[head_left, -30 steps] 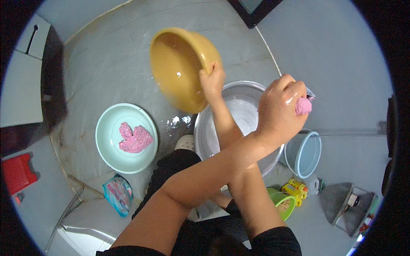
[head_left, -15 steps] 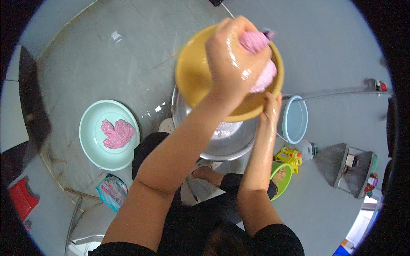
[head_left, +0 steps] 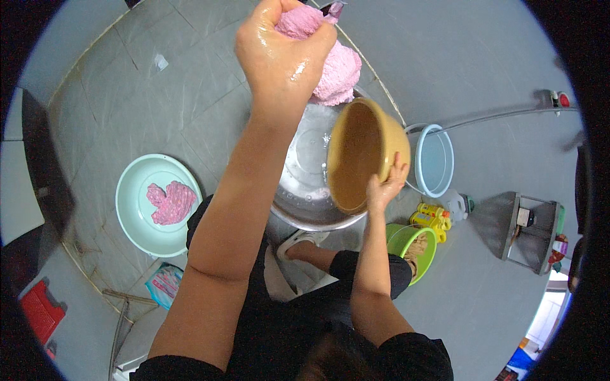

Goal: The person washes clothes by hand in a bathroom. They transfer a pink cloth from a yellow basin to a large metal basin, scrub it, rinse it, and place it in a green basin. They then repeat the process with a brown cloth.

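My left hand (head_left: 276,66), wet and closed, holds a bunched pink cloth (head_left: 338,75) high at the top of the view. Part of the cloth bulges out below my fist, and a small dark bit sticks out above it. With my right hand (head_left: 389,183) I grip the rim of a yellow-brown basin (head_left: 395,136), which is tipped on its side, its mouth facing left. Underneath is a wide metal basin (head_left: 304,166) with a wet, shiny inside and some bubbles or drops. The yellow-brown basin covers its right part.
A pale green basin (head_left: 130,219) holding another pink cloth (head_left: 173,203) stands on the tiled floor at left. To the right are a light blue bucket (head_left: 435,162), yellow bottles (head_left: 432,219) and a green bucket (head_left: 427,260). A wire rack (head_left: 530,235) hangs on the wall.
My left hand has lifted the pink cloth up and left, out of the yellow-brown basin. My right hand has lowered that basin and tipped it onto its side over the metal one.
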Demonstrator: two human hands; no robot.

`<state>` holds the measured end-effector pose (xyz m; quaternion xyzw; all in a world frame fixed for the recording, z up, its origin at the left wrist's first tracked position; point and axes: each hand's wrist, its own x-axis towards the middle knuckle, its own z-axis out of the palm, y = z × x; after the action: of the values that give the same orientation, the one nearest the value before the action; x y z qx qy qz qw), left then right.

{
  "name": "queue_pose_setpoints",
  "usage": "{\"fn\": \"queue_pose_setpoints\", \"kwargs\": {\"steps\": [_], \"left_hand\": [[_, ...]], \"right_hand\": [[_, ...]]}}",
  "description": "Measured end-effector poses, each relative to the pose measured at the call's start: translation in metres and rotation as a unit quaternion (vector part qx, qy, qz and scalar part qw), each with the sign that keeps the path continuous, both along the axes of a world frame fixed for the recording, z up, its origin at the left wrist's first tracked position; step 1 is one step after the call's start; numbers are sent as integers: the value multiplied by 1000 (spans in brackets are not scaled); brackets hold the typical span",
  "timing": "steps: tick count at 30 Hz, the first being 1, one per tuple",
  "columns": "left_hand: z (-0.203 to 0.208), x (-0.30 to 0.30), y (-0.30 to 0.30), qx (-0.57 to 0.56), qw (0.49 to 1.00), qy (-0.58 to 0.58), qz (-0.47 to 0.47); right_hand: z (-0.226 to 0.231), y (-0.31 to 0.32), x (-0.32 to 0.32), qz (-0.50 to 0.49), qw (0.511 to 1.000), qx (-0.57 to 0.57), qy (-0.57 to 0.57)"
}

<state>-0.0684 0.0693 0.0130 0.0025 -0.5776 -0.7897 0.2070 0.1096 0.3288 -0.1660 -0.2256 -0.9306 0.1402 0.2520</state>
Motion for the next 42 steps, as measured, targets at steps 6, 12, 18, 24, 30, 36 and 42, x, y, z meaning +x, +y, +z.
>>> {"fn": "queue_pose_setpoints", "kwargs": {"steps": [6, 12, 18, 24, 30, 36, 42], "left_hand": [[-2, 0, 7, 85, 996, 15, -38], [-15, -10, -8, 4, 1000, 29, 7], [-15, -15, -22, 18, 999, 26, 40], [-12, -18, -38, 72, 996, 43, 40], [-15, -19, -41, 38, 997, 23, 57], [-18, -21, -51, 39, 997, 15, 59], [-18, -21, -51, 27, 997, 22, 75]], "right_hand": [[-16, -11, -17, -98, 901, -421, 33], [-19, -14, -6, -121, 674, -712, 155], [25, -21, -19, -1, 655, -741, 149], [25, -88, -95, 21, 605, -778, 165], [-35, -111, -96, -48, 430, -893, 125], [-25, -117, -129, -7, 398, -904, 155], [-66, -161, -202, -42, 419, -893, 159]]}}
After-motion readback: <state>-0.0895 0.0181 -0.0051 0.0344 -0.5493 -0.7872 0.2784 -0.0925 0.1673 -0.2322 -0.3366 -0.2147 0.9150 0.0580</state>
